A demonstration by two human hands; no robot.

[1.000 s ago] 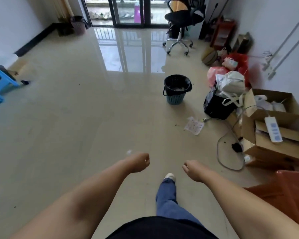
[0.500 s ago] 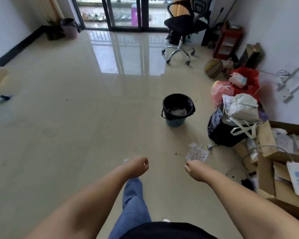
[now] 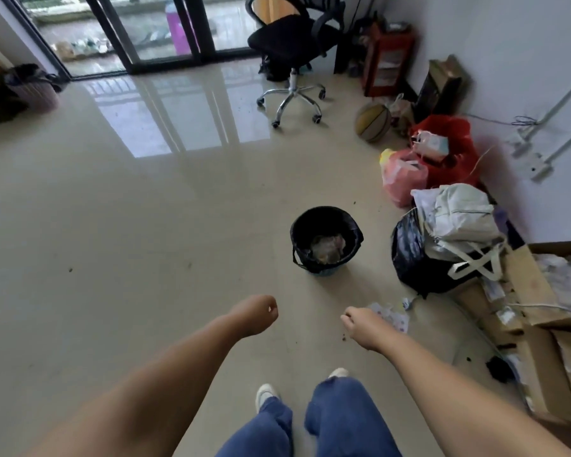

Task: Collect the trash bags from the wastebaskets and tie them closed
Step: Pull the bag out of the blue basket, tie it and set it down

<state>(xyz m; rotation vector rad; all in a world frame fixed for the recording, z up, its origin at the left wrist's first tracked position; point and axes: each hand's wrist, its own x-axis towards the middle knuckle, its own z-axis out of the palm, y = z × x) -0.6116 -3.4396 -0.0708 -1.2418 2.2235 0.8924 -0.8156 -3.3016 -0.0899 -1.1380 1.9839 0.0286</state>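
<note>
While both forearms reach forward, hands, left (image 3: 256, 314) and right (image 3: 360, 326), curl into empty fists.

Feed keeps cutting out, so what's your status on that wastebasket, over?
Left hand and right hand curled, holding nothing. Wastebasket ahead, black trash bag not yet pulled. Paper scrap on floor near right hand.

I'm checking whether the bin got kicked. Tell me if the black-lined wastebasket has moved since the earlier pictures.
No. The wastebasket sits in the same spot beside the black bag pile; only the camera has come closer.
</note>
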